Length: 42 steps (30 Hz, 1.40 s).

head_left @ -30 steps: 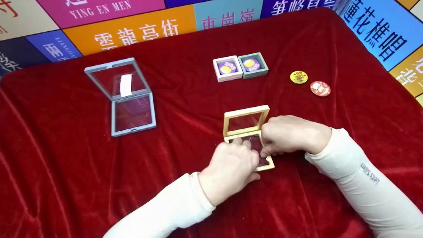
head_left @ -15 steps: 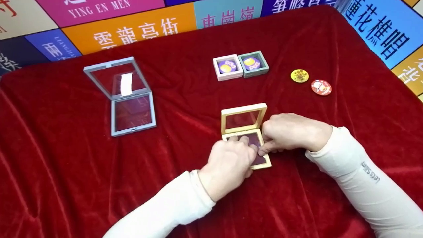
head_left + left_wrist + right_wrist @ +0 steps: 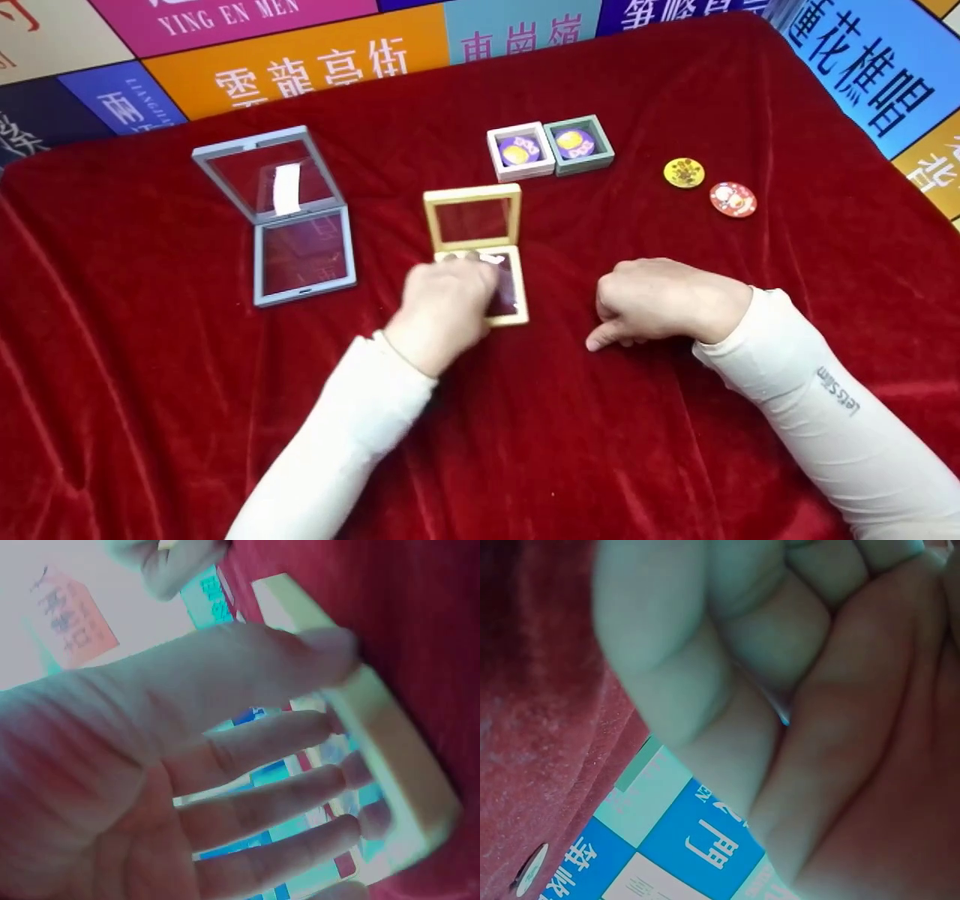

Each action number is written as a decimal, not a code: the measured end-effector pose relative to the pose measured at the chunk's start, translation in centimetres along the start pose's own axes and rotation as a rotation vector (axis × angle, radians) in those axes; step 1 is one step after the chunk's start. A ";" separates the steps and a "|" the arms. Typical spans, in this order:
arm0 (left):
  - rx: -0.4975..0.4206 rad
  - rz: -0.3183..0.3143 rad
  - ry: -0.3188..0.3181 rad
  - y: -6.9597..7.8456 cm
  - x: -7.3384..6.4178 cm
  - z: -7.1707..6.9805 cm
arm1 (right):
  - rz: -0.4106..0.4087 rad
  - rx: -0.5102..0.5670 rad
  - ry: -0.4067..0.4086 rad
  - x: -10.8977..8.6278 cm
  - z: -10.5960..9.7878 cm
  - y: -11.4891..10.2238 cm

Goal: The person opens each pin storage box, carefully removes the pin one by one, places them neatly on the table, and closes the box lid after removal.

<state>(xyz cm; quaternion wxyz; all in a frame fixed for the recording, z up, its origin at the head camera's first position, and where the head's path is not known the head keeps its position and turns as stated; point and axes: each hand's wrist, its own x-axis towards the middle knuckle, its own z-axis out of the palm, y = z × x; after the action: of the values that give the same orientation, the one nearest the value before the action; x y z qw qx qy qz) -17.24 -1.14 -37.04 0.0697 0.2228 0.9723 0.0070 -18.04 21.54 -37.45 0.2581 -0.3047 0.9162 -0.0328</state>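
Note:
My left hand grips a small yellow display frame that stands hinged open, its lid upright at the back. In the left wrist view the thumb lies along the outside of the yellow frame's edge, with the fingertips on the clear film inside. A bright glint shows on the film. My right hand rests on the red cloth to the right, apart from the frame, its fingers curled in and its thumb pointing out. The right wrist view shows the curled fingers with nothing visible in them.
A larger blue-grey display frame lies hinged open at the left. Behind stand a white box and a green box, each with a purple round badge. A yellow badge and a red badge lie at the back right.
My left hand has moved the yellow frame to the left and farther back, away from the right hand. The right hand has stayed in place and no longer touches the frame.

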 end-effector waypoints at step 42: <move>-0.100 -0.183 -0.088 -6.3 2.0 -0.7 | -0.005 -0.009 -0.002 0.2 0.1 0.1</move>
<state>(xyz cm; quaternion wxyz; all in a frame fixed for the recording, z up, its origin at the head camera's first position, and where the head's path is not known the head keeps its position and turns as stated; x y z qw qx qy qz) -21.80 -5.93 -36.93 0.1236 0.1293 0.9831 0.0393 -18.14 21.52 -37.68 0.2577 -0.3081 0.9153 -0.0290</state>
